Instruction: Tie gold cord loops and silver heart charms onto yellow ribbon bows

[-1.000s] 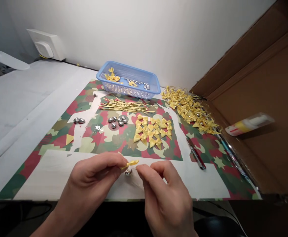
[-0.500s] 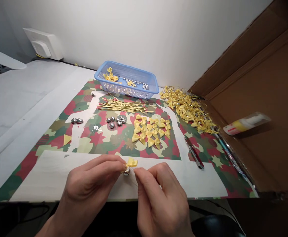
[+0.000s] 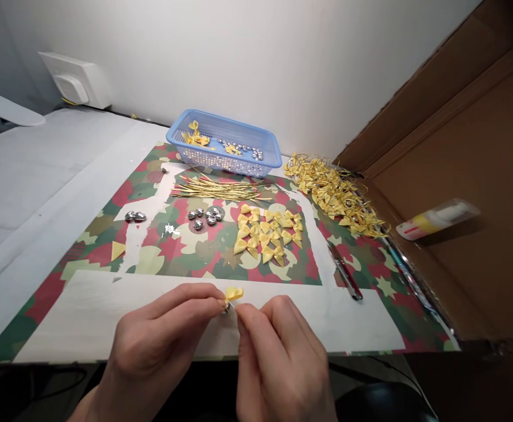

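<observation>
Head view: both hands meet at the near edge of the table (image 3: pixel 41 158), fingers curled. The left hand (image 3: pixel 162 331) is closed in a pinch, thumb and forefinger gripping a yellow bow (image 3: pixel 234 293), which sticks out past the fingertips toward the right hand (image 3: pixel 283 351). Just below the bow, a silver bell (image 3: pixel 227 307) shows at the left fingertips, partly hidden by them. The right hand is also pinched tight, thumb against forefinger, its tips just beside the bell, on a thin pale strand that is hard to make out. Under the hands lies a white sheet (image 3: pixel 76 322). Beyond them, in front, are laid-out yellow bows (image 3: pixel 272 255), a cluster of silver bells (image 3: pixel 211 219) and gold strips (image 3: pixel 221 189); farther out stands a blue basket (image 3: pixel 221 163). Right of the right hand lies a red-handled tool (image 3: pixel 346 274).
</observation>
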The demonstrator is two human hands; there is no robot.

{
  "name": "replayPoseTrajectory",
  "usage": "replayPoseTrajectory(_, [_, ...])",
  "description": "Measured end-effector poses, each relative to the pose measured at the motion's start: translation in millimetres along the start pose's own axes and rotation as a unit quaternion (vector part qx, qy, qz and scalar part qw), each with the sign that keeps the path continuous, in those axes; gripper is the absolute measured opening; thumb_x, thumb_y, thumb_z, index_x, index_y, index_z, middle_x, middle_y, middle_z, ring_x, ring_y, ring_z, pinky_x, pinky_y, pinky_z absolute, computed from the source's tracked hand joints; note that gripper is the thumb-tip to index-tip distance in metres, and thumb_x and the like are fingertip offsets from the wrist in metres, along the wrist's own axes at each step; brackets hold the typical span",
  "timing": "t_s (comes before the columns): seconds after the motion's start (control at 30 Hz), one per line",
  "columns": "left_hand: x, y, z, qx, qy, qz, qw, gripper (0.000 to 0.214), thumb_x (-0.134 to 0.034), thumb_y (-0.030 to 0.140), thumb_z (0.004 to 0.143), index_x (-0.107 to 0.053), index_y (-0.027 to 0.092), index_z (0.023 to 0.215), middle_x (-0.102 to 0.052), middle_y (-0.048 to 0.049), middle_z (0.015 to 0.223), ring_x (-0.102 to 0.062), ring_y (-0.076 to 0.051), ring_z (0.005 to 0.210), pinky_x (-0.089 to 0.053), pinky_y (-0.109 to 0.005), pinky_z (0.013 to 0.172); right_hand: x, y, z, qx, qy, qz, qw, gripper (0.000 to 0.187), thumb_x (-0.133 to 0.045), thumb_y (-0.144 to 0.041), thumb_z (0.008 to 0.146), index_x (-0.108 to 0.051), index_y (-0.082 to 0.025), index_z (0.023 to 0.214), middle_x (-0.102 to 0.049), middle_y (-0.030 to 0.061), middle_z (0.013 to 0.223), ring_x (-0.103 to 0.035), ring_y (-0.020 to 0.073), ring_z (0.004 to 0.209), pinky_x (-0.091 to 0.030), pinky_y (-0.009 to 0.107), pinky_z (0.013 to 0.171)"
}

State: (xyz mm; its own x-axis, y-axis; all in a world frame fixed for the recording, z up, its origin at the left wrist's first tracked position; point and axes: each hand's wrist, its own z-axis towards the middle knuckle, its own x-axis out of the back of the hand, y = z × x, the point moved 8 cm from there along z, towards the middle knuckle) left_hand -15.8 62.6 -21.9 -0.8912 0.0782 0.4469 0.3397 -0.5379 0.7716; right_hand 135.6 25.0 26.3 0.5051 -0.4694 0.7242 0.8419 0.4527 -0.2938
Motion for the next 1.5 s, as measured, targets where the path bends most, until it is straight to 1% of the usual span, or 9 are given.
replayPoseTrajectory(0.2, [-1.4, 0.8, -2.2, -0.005, 0.001, 0.008, 1.0, 0.043, -0.059, -0.002, 0.098, -0.072, 0.033, 0.12, -0.077, 0.0008, 0.12, -0.08, -0.016, 0.102, -0.064, -0.02, 0.092, -1.8, -0.6, -1.3, -0.03, 0.017, 0.015, 0.999, 0.021, -0.053, 0.001, 0.097, -0.067, -0.012, 0.106, -0.048, 0.0029, 0.077, -0.046, 0.0173, 0.068, -0.037, 0.032, 0.058])
replayPoseTrajectory(0.33, [-0.8, 2.0, -2.0, -0.011, 0.007, 0.016, 1.0, 0.044, -0.059, -0.003, 0.098, -0.072, 0.033, 0.12, -0.074, 0.0008, 0.121, -0.079, -0.014, 0.101, -0.063, -0.018, 0.091, 0.4, 2.8, -3.3, -0.038, 0.023, 0.031, 0.999, 0.025, -0.053, 0.002, 0.095, -0.068, -0.012, 0.109, -0.047, 0.0024, 0.078, -0.046, 0.0164, 0.067, -0.036, 0.031, 0.057])
replayPoseTrajectory(0.47, [-1.6, -1.7, -3.3, -0.013, 0.0, 0.023, 1.0, 0.044, -0.06, -0.003, 0.098, -0.072, 0.033, 0.122, -0.076, 0.0018, 0.123, -0.08, -0.014, 0.104, -0.062, -0.016, 0.095, 1.0, 7.2, -4.1, -0.043, 0.008, 0.056, 0.997, 0.026, -0.053, 0.002, 0.095, -0.068, -0.013, 0.111, -0.046, 0.0019, 0.079, -0.048, 0.0165, 0.068, -0.037, 0.03, 0.057])
replayPoseTrajectory(0.73, [0.5, -1.0, 0.4, -0.04, 0.016, -0.016, 0.999, 0.042, -0.062, -0.006, 0.097, -0.074, 0.027, 0.12, -0.079, 0.0007, 0.119, -0.081, -0.012, 0.101, -0.061, -0.013, 0.097, 2.9, 10.9, -1.9, -0.054, -0.004, 0.09, 0.994, 0.027, -0.053, 0.004, 0.095, -0.065, -0.017, 0.108, -0.043, 0.001, 0.08, -0.048, 0.0161, 0.071, -0.037, 0.03, 0.06])
replayPoseTrajectory(0.83, [-1.1, -1.9, -0.8, -0.039, 0.0, -0.025, 0.999, 0.043, -0.063, -0.007, 0.096, -0.074, 0.026, 0.122, -0.078, -0.0011, 0.122, -0.08, -0.013, 0.106, -0.061, -0.015, 0.1, 3.1, 10.7, -1.4, -0.054, -0.003, 0.089, 0.995, 0.027, -0.052, 0.003, 0.096, -0.065, -0.017, 0.107, -0.043, 0.0013, 0.08, -0.049, 0.0163, 0.07, -0.037, 0.03, 0.059])
replayPoseTrajectory(1.13, [-0.1, -2.9, -0.6, -0.018, -0.011, -0.069, 0.997, 0.049, -0.062, -0.008, 0.096, -0.076, 0.031, 0.124, -0.079, 0.0013, 0.123, -0.08, -0.015, 0.108, -0.062, -0.016, 0.098, -0.8, 12.3, -3.5, -0.064, 0.0, 0.104, 0.993, 0.027, -0.051, 0.002, 0.096, -0.064, -0.018, 0.107, -0.043, 0.0011, 0.08, -0.049, 0.0167, 0.071, -0.037, 0.03, 0.059])
replayPoseTrajectory(1.27, [1.0, -1.4, 5.3, -0.004, 0.0, -0.123, 0.992, 0.044, -0.062, -0.004, 0.1, -0.078, 0.032, 0.121, -0.082, 0.0003, 0.118, -0.082, -0.017, 0.104, -0.065, -0.018, 0.094, -4.5, 14.5, -5.2, -0.095, 0.004, 0.128, 0.987, 0.026, -0.049, 0.001, 0.1, -0.065, -0.02, 0.105, -0.046, 0.0012, 0.08, -0.052, 0.0166, 0.072, -0.038, 0.029, 0.06])
replayPoseTrajectory(1.4, [5.5, 3.7, 12.3, 0.003, 0.03, -0.164, 0.986, 0.022, -0.064, 0.018, 0.108, -0.082, 0.03, 0.112, -0.085, -0.0018, 0.107, -0.084, -0.019, 0.095, -0.068, -0.02, 0.086, -8.2, 15.1, -7.9, -0.13, 0.012, 0.151, 0.98, 0.023, -0.051, -0.002, 0.102, -0.065, -0.021, 0.102, -0.049, 0.0013, 0.081, -0.055, 0.016, 0.073, -0.039, 0.029, 0.061])
replayPoseTrajectory(1.5, [7.0, 5.5, 15.3, 0.008, 0.041, -0.173, 0.984, 0.017, -0.067, 0.028, 0.108, -0.084, 0.029, 0.107, -0.086, -0.0028, 0.103, -0.085, -0.019, 0.091, -0.069, -0.02, 0.084, -10.2, 15.0, -10.6, -0.153, 0.024, 0.173, 0.973, 0.023, -0.051, -0.003, 0.103, -0.064, -0.021, 0.102, -0.049, 0.0, 0.081, -0.055, 0.0144, 0.072, -0.039, 0.028, 0.062])
